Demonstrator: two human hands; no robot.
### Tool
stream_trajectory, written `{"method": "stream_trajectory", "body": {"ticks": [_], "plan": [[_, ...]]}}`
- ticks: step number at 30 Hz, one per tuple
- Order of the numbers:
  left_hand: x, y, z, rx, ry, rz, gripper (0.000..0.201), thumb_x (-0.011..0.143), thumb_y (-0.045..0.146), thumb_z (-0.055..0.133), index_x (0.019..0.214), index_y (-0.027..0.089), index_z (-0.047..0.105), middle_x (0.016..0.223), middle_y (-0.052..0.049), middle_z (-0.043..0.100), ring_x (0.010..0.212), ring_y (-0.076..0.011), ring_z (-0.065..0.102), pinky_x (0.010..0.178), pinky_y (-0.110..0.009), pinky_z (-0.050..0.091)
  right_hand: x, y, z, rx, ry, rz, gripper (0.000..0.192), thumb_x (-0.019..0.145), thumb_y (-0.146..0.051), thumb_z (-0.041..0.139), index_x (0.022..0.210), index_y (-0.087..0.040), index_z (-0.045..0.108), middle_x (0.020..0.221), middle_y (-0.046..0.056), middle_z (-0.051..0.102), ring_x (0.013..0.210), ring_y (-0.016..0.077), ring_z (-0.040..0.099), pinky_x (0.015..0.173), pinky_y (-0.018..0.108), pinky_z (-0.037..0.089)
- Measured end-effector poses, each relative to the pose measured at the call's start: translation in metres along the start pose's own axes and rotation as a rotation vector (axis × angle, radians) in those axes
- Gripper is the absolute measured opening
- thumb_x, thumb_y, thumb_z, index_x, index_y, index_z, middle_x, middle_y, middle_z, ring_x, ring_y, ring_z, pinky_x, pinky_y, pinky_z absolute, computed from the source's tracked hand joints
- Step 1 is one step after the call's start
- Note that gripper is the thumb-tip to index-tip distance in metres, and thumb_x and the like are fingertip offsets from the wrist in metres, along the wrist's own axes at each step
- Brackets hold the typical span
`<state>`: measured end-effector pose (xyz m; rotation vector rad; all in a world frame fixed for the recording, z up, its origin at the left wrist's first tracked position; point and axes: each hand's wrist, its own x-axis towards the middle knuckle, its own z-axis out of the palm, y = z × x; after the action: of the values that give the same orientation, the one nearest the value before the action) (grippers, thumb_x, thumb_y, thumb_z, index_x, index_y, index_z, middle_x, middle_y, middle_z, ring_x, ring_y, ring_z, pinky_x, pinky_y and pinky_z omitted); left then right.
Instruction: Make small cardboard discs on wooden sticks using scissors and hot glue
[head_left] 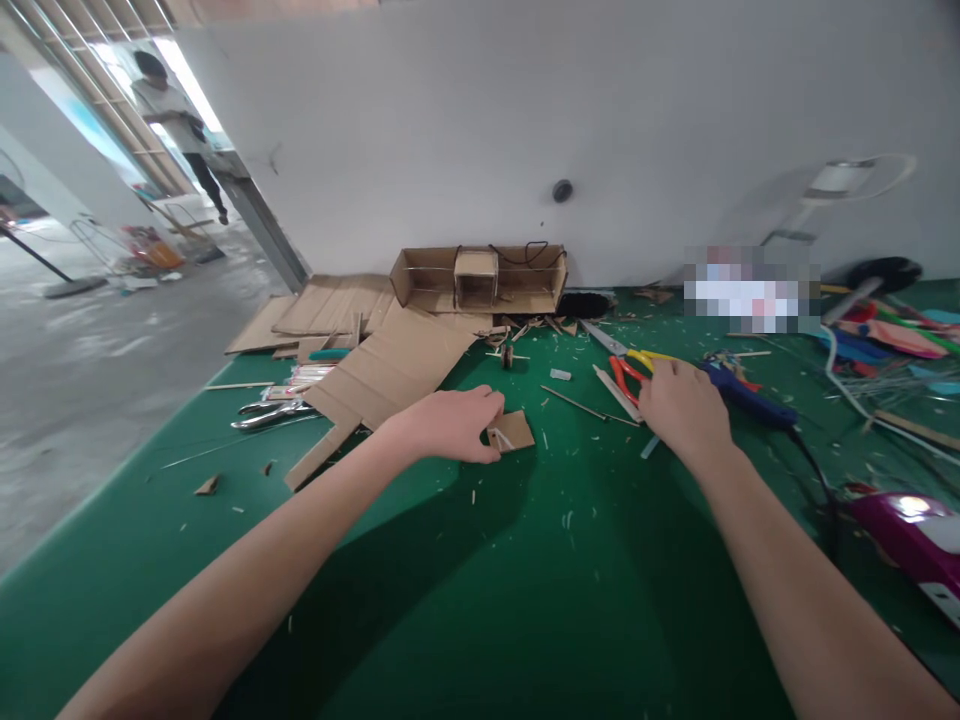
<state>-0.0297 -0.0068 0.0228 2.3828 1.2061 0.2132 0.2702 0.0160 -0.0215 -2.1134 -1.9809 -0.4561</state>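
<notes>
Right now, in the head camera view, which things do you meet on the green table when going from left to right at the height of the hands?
Metal pliers → left hand → small cardboard piece → thin stick → right hand → blue glue gun → pink device.

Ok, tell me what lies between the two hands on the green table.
In the head view, the small cardboard piece at the left hand, then bare green table with scraps and a thin stick, short of the right hand.
</notes>
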Motion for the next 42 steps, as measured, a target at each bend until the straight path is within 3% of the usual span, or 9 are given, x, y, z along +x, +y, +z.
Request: {"method": "stream_trajectory", "body": {"ticks": [9,14,18,20,26,31,34,37,42], "plan": [[0.012,0.007,-0.005,-0.512,0.2,0.067,0.047,0.075,0.02,0.057,0.12,0.022,0.044,0.085,-0.004,0.059,0.076,-0.0163,0.058,0.065,-0.028,0.045,0.003,-0.002,-0.015,0.042,-0.053,0.164,0.033,0.077,-0.02,0.049,0.108,-0.007,0.049,0.09,0.021,0.064,0.081,0.0316,0.062,0.062,0.036,0.04],[0.021,0.004,-0.003,-0.779,0.363,-0.062,0.057,0.072,0.02,0.064,0.123,0.017,0.038,0.079,-0.004,0.061,0.072,-0.0165,0.061,0.06,-0.028,0.047,0.001,-0.004,-0.03,0.623,0.014,0.299,0.039,0.075,-0.055,0.056,0.089,-0.018,0.05,0.074,0.009,0.06,0.067,0.0238,0.058,0.056,0.034,0.041],[0.025,-0.001,-0.006,-0.86,0.486,-0.21,0.036,0.068,0.021,0.07,0.098,0.014,0.051,0.077,-0.004,0.062,0.068,-0.0135,0.06,0.055,-0.024,0.043,-0.01,-0.016,-0.042,1.394,-0.357,0.107,0.046,0.08,-0.067,0.041,0.069,-0.023,0.041,0.051,-0.005,0.039,0.039,0.0092,0.036,0.039,0.024,0.03],[0.025,-0.004,-0.007,-0.937,0.514,-0.212,0.025,0.067,0.022,0.071,0.083,0.015,0.053,0.073,-0.003,0.061,0.065,-0.0112,0.058,0.052,-0.022,0.039,-0.016,-0.022,-0.048,1.548,-0.566,-0.003,0.047,0.081,-0.067,0.041,0.068,-0.022,0.041,0.049,-0.007,0.035,0.037,0.0061,0.029,0.036,0.022,0.025],[0.024,-0.01,-0.011,-1.276,0.55,-0.282,0.026,0.06,0.021,0.076,0.075,0.017,0.056,0.071,0.002,0.054,0.058,-0.0057,0.048,0.046,-0.018,0.033,-0.025,-0.031,-0.059,1.34,-0.7,-0.1,0.045,0.079,-0.062,0.05,0.063,-0.02,0.042,0.052,-0.006,0.041,0.039,0.0054,0.034,0.036,0.02,0.03],[0.022,-0.013,-0.02,-1.393,0.559,-0.333,0.025,0.059,0.021,0.078,0.074,0.016,0.058,0.066,0.004,0.049,0.055,-0.0044,0.045,0.044,-0.017,0.031,-0.027,-0.026,-0.055,1.346,-0.848,-0.083,0.056,0.077,-0.071,0.041,0.069,-0.017,0.053,0.069,0.006,0.061,0.065,0.0185,0.064,0.061,0.034,0.054],[0.019,-0.014,-0.028,-1.325,0.618,-0.297,0.026,0.06,0.022,0.078,0.076,0.015,0.059,0.067,0.002,0.051,0.055,-0.0039,0.045,0.044,-0.017,0.029,-0.027,-0.025,-0.052,1.451,-0.777,-0.139,0.053,0.084,-0.065,0.037,0.098,-0.017,0.057,0.098,0.015,0.065,0.094,0.0261,0.064,0.077,0.043,0.054],[0.015,-0.014,-0.04,-1.215,0.675,-0.269,0.031,0.059,0.027,0.079,0.076,0.017,0.056,0.071,0.001,0.055,0.057,-0.0054,0.049,0.046,-0.018,0.031,-0.027,-0.033,-0.05,1.389,-0.636,-0.261,0.047,0.088,-0.054,0.041,0.122,-0.023,0.042,0.118,0.015,0.057,0.107,0.0266,0.058,0.077,0.044,0.054],[0.01,-0.007,-0.063,-1.085,0.802,-0.225,0.034,0.058,0.03,0.078,0.083,0.02,0.057,0.075,0.002,0.058,0.059,-0.0063,0.052,0.05,-0.018,0.036,-0.024,-0.061,-0.053,1.16,-0.555,-0.421,0.034,0.087,-0.052,0.044,0.102,-0.022,0.042,0.091,0.007,0.061,0.074,0.0187,0.06,0.062,0.035,0.052]]}}
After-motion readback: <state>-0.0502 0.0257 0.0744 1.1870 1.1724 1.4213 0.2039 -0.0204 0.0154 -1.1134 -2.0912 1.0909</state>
